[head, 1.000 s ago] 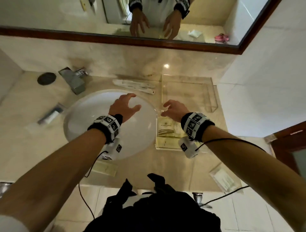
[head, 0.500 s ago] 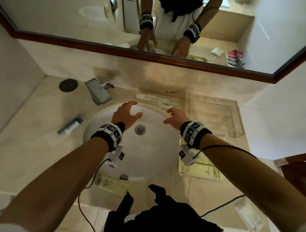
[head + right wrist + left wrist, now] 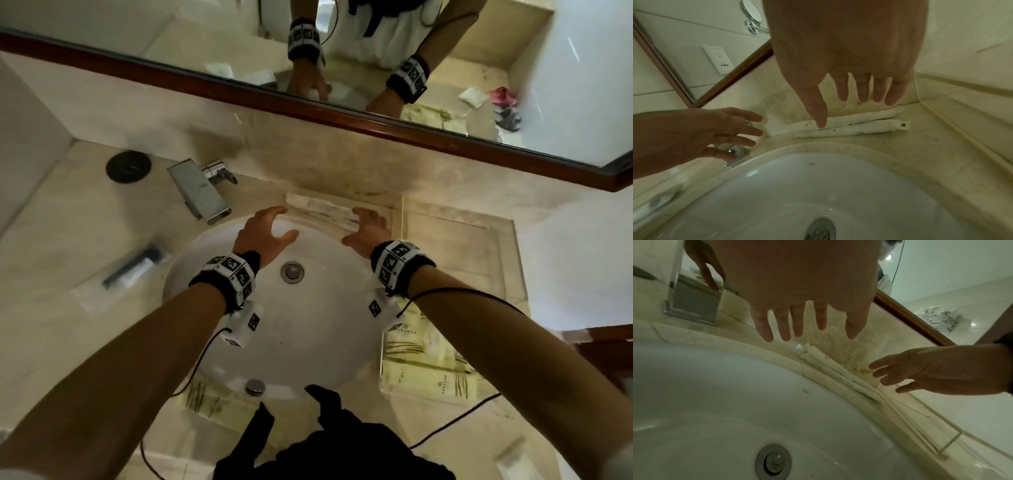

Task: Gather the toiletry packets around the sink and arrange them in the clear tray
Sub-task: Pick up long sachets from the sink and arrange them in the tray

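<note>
Two long white packets [image 3: 322,210] [image 3: 855,125] [image 3: 830,368] lie side by side on the counter behind the sink [image 3: 274,329]. My left hand [image 3: 265,231] [image 3: 807,331] hovers open just short of their left end. At their right end my right hand [image 3: 368,228] [image 3: 855,104] is open, fingers spread above them, holding nothing. The clear tray [image 3: 510,274] stands right of the sink against the back wall. Yellow-green packets [image 3: 428,363] lie on the counter at the sink's right, one more packet [image 3: 205,401] at its front left, and a clear packet with a dark tube [image 3: 132,269] to its left.
The chrome tap [image 3: 200,192] stands behind the sink at left, with a black round cap [image 3: 128,167] further left. A wood-framed mirror [image 3: 376,126] runs along the back wall. Another clear packet [image 3: 510,455] lies at the front right counter edge.
Both hands have moved forward over the sink toward the white packets at the back. The head view has tipped toward the back wall.
</note>
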Available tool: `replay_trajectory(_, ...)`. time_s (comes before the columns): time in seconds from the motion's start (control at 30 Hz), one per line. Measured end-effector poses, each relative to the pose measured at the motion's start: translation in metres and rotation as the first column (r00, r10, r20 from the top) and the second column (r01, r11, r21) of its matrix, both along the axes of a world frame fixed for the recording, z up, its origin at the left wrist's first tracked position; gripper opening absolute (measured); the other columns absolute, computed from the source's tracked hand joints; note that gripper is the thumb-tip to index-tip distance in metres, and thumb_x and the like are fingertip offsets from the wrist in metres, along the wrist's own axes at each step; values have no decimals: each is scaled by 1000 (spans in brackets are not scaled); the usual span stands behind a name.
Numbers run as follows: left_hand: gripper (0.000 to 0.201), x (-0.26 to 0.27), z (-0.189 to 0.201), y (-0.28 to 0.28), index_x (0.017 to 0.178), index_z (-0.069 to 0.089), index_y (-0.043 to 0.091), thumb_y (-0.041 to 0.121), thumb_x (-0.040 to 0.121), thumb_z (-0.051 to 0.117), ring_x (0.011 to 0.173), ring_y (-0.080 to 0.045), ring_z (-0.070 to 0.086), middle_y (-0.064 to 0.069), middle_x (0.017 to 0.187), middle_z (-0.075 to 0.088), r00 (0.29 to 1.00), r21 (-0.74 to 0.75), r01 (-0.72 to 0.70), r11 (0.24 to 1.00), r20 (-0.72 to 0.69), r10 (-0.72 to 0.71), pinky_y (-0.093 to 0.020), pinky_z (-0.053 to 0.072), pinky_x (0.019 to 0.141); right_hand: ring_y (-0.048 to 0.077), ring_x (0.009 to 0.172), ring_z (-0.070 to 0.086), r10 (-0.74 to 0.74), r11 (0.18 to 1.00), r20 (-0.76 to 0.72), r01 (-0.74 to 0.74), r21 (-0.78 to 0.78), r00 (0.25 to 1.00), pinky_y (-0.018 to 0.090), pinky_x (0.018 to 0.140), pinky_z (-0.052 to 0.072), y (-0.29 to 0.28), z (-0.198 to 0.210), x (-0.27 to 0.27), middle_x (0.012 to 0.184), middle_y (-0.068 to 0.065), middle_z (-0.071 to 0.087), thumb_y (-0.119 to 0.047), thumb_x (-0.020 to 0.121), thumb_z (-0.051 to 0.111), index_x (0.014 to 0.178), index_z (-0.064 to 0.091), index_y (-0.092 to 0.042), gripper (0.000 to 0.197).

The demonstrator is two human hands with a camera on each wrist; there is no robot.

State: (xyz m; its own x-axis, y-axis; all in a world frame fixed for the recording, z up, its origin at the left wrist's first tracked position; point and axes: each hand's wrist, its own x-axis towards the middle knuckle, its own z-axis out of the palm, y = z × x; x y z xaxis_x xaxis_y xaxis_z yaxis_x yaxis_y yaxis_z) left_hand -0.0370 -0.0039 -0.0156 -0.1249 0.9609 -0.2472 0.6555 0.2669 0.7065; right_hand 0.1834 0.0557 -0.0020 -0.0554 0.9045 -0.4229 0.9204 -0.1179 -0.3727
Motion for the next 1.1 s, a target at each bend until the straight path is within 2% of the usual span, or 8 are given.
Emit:
replay_trajectory(0.17, 54, 5, -9, 11, 137, 46, 29, 42, 87, 64, 132, -23, 42, 0, 145, 44, 998, 16, -3, 1000, 69, 2, -41, 38, 108, 27, 149, 7, 130, 991, 129, -130, -15, 983, 47, 118, 11, 20, -12, 4, 162, 2, 10, -31, 89, 61, 154, 15, -25, 80)
replay_trajectory(0.23, 52, 8, -12, 14, 136, 47, 28, 40, 88, 64, 132, -22, 42, 0, 145, 45, 997, 32, 3, 999, 81, -6, -41, 38, 108, 29, 146, 16, 140, 989, 189, -146, 18, 972, 47, 115, 16, 26, -17, 4, 159, 4, 20, -30, 90, 58, 152, 19, -25, 74)
replay_trajectory(0.33, 51, 9, -17, 18, 136, 47, 28, 39, 89, 63, 133, -22, 42, -1, 146, 44, 997, 32, 10, 999, 75, -12, -40, 38, 108, 33, 131, 36, 129, 988, 249, -147, 56, 960, 46, 106, 29, 30, -25, 3, 142, 10, 41, -35, 90, 56, 141, 41, -22, 55)
replay_trajectory(0.4, 51, 9, -18, 19, 137, 46, 29, 39, 90, 63, 134, -22, 41, 0, 146, 43, 997, 20, -3, 1000, 83, 1, -40, 38, 108, 34, 123, 41, 137, 986, 261, -156, 55, 956, 46, 103, 33, 30, -31, 2, 132, 10, 45, -38, 89, 57, 132, 50, -20, 47)
replay_trajectory(0.6, 51, 8, -22, 18, 137, 45, 30, 40, 90, 61, 133, -19, 41, 3, 146, 43, 998, -3, -1, 1000, 66, 1, -37, 37, 108, 34, 122, 43, 125, 980, 286, -163, 112, 950, 46, 102, 35, 35, -40, 1, 134, 10, 42, -34, 86, 61, 140, 40, -25, 58)
replay_trajectory(0.67, 51, 7, -23, 17, 137, 45, 29, 39, 90, 61, 133, -20, 41, 3, 146, 43, 998, -9, -5, 1000, 63, 5, -37, 37, 108, 35, 122, 42, 145, 975, 329, -191, 111, 933, 46, 101, 35, 39, -42, 1, 135, 11, 41, -33, 87, 58, 139, 42, -25, 54)
replay_trajectory(0.9, 48, 2, -28, 16, 135, 47, 30, 38, 90, 60, 131, -18, 43, 3, 143, 46, 996, -46, -59, 997, 57, 61, -35, 37, 106, 35, 137, 28, 331, 910, 516, -412, 47, 790, 49, 109, 27, 53, -40, 0, 146, 15, 36, -43, 91, 53, 135, 48, -20, 50)
replay_trajectory(1.1, 47, 5, -32, 12, 134, 48, 31, 38, 89, 61, 130, -17, 45, 3, 142, 47, 996, -66, -51, 997, 75, 56, -36, 38, 107, 33, 121, 45, 358, 874, 550, -478, 87, 755, 43, 100, 34, 47, -43, -8, 131, 14, 52, -29, 94, 43, 125, 56, -10, 38)
